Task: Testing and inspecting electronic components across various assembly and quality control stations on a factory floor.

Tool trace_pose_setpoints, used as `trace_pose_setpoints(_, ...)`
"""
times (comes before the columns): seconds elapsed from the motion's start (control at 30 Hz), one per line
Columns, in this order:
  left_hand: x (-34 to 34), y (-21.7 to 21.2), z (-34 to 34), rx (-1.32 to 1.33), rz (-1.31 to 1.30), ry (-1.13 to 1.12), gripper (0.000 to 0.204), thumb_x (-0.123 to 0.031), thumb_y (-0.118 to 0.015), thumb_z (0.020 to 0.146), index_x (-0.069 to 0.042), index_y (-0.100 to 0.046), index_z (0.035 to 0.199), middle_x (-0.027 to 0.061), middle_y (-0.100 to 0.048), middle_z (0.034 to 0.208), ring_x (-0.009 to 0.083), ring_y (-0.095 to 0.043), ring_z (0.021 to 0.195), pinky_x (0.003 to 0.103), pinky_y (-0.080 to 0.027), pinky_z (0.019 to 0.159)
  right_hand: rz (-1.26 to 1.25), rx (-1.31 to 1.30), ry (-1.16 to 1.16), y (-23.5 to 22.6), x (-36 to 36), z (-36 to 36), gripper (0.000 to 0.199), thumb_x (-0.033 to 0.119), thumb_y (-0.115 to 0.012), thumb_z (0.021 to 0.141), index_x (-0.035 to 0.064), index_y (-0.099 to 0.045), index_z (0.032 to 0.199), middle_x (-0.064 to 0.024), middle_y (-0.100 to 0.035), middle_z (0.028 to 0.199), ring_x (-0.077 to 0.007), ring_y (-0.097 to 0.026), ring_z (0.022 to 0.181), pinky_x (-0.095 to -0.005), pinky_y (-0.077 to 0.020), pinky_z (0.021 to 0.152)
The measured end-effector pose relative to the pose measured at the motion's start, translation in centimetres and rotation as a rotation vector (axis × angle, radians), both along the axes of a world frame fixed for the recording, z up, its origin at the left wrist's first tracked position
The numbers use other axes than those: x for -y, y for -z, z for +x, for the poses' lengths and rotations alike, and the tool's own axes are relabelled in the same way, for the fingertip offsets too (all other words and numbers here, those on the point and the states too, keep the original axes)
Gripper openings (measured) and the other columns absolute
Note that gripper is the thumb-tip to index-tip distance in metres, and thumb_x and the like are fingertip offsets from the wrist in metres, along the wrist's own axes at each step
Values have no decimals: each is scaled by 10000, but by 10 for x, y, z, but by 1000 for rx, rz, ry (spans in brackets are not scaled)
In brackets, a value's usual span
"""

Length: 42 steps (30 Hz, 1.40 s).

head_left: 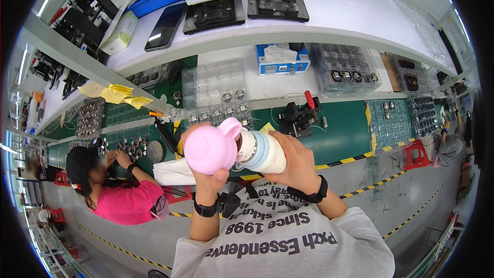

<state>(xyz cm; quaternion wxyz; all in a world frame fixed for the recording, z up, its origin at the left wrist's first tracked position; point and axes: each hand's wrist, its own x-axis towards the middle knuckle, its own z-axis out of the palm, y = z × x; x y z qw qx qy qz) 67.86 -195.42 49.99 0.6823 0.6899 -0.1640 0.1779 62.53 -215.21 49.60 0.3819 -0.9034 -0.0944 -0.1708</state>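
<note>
Left hand gripping pink lid, right hand clasping bottle by its body, likely for steadiness; bottle leaning mouth-first toward lid, both hovering about near edge of desk.

The clearest print we can make out stands between five and six o'clock, on the light grey cloth T-shirt: several rows of dark Latin letters with a four-digit number among them, upside down to us. The upper rows are smaller and partly lost in folds; the lower two are larger and bolder. At ten o'clock, we find faint small print on the pale green and white oblong box, too blurred to read. At one o'clock, the blue box-shaped device carries small white panels whose marks we cannot read. Toward four o'clock, we see yellow-and-black striped warning tape on the floor.
</note>
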Motion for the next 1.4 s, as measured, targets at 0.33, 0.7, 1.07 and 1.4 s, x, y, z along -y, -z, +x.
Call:
trace_pose_setpoints(0.33,23,-22,10,-291,-338,319,998,-647,-655,621,10,-316,1293,202,-452,1236,303,-503,1101,387,-410,936,82,6,-50,-13,-12,6,803,272,-800,474,61,-468,1174,-132,-594,980,-308,-607,850,-378,-499,706)
trace_pose_setpoints(0.7,5,12,-20,-539,-344,517,876,-460,-751,640,30,-373,1260,140,-480,1215,231,-490,1111,346,-396,938,391,-229,-204,-36,-15,5,865,309,-814,532,36,-391,1235,-164,-583,1047,-328,-607,916,-367,-489,795)
trace_pose_setpoints(1.07,-20,-63,45,-63,-95,-140,703,-239,-753,698,49,-392,1227,149,-525,1162,248,-573,991,354,-467,860,63,30,-308,-71,-19,25,893,235,-780,647,36,-251,1339,-181,-420,1275,-269,-428,1194,-375,-343,982)
trace_pose_setpoints(1.4,-85,-159,242,477,298,-659,819,-297,-820,593,3,-387,1220,181,-530,1090,274,-516,1045,369,-411,892,511,-366,60,23,53,-62,478,54,-628,789,46,-439,1227,-107,-546,1136,-185,-531,1064,-308,-430,879)
